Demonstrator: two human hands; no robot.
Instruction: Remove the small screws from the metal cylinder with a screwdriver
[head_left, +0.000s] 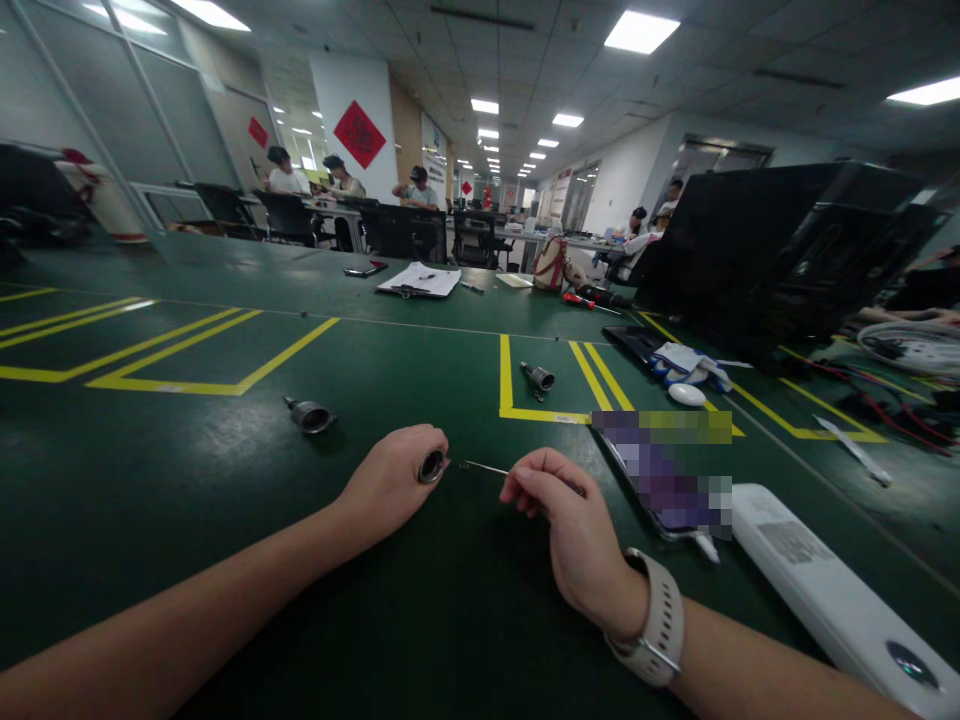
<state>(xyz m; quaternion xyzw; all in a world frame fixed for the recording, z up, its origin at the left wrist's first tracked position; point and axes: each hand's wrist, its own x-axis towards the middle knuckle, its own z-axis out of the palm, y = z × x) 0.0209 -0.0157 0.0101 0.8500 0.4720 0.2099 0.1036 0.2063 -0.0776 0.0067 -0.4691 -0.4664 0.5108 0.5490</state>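
Note:
My left hand is closed around a hollow metal cylinder, whose round open end faces me. In my right hand, between thumb and fingers, is a slim screwdriver; its thin shaft points left and most of its handle is hidden. A tiny dark piece is at the shaft's tip; whether it touches the tip I cannot tell. To the left of my left hand lies a cup-shaped metal fitting. A similar metal fitting lies beyond my hands, inside yellow tape lines, with small dark bits beside it.
On the right are a phone, a long white device, a white mouse and gloves. Farther back lie a clipboard, a red screwdriver and a bag. Black equipment stands right; people sit beyond.

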